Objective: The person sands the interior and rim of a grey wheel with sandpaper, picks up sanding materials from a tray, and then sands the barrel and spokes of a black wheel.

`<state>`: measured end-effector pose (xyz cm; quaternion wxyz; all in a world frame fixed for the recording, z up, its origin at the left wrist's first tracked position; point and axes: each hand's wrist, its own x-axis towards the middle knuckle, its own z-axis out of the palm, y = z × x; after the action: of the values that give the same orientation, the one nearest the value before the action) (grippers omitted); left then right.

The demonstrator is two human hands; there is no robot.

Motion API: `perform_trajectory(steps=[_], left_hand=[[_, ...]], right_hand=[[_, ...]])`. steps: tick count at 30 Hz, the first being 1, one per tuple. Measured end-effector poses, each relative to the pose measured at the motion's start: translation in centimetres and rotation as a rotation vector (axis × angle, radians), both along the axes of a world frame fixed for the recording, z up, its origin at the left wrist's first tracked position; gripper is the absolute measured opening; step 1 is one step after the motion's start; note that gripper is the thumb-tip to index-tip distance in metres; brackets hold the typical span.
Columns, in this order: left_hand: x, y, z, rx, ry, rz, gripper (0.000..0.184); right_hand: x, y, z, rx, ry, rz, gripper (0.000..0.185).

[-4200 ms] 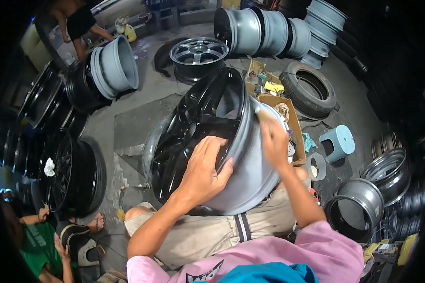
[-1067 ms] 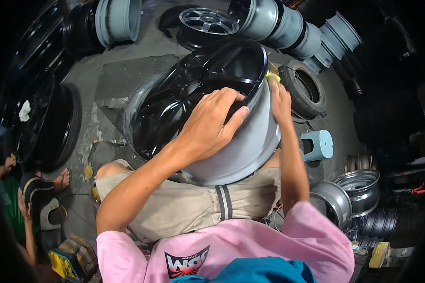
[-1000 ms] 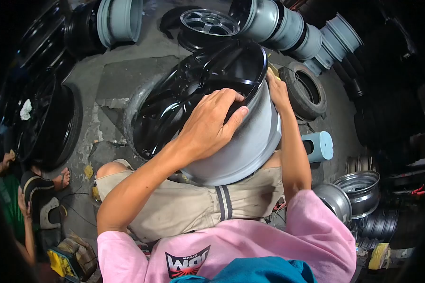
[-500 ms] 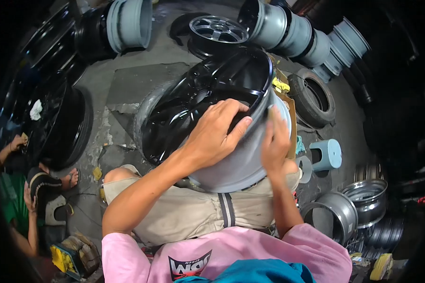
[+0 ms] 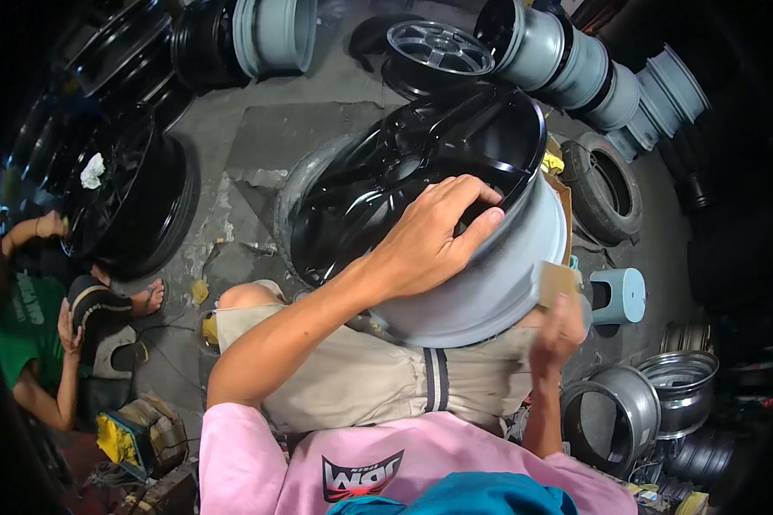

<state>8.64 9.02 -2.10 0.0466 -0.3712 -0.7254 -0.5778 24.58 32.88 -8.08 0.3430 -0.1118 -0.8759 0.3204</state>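
A large wheel rim leans tilted in front of my lap, with a glossy black spoked face (image 5: 404,163) and a dull grey barrel (image 5: 481,292). My left hand (image 5: 442,232) grips the rim's edge, its fingers over the black face and its thumb towards the barrel. Beside the barrel's lower right side, my right hand (image 5: 560,330) is blurred by motion and holds a tan sanding pad (image 5: 558,285). Beneath the rim, a tire (image 5: 290,206) shows at its left side.
A co-worker (image 5: 34,326) sits at the left by a black wheel (image 5: 129,197). Grey rims (image 5: 532,51) line the back. At right are a tire (image 5: 605,184), a light blue stool (image 5: 620,296) and silver rims (image 5: 614,412). A box with yellow cloth (image 5: 116,438) sits lower left.
My right hand has moved down along the barrel from near the rim's upper edge, and the tan pad now shows clearly. My left hand keeps its place on the rim. The view has shifted.
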Motion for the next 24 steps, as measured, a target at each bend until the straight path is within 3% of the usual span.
perform_trajectory(steps=[3,5,7,9,12,15,17,19,20,21,24], left_hand=[[0.1,-0.2,0.3,0.014,-0.004,0.0,0.03],[-0.2,-0.2,0.1,0.018,-0.005,0.004,0.029],[-0.7,-0.2,-0.1,0.024,-0.005,0.02,0.028],[-0.7,0.0,0.0,0.082,-0.008,0.002,0.027],[-0.3,0.4,-0.4,0.111,-0.028,0.003,0.022],[-1.0,0.4,-0.4,0.163,-0.026,0.012,0.019],[-3.8,-0.8,-0.1,-0.035,0.072,0.019,0.023],[-7.4,-2.0,-1.3,-0.013,-0.079,0.163,0.039],[-9.6,-3.2,-2.1,-0.145,-0.198,0.227,0.045],[-12.4,-4.3,-4.8,-0.188,-0.14,0.282,0.054],[-16.6,-8.6,-11.3,-0.501,-0.288,0.288,0.067]], right_hand=[[2.5,3.0,-0.1,-0.145,0.075,-0.215,0.038],[3.3,4.0,-0.1,-0.138,-0.162,-0.314,0.043],[3.4,3.4,-1.6,-0.301,-0.468,-0.309,0.043],[2.9,-0.7,-4.2,-1.0,-0.236,-0.052,0.043],[2.5,-3.0,-7.4,-1.253,-0.207,-0.111,0.049],[0.7,-4.0,-7.3,-1.245,-0.147,-0.205,0.053],[0.5,-4.0,-7.6,-1.24,-0.124,-0.178,0.054],[0.7,-3.9,-7.7,-1.238,-0.104,-0.152,0.055],[0.7,-4.0,-7.8,-1.233,-0.088,-0.11,0.059],[0.7,-4.0,-7.8,-1.228,-0.07,-0.066,0.063],[0.8,-4.0,-8.0,-1.308,-0.039,-0.054,0.064]])
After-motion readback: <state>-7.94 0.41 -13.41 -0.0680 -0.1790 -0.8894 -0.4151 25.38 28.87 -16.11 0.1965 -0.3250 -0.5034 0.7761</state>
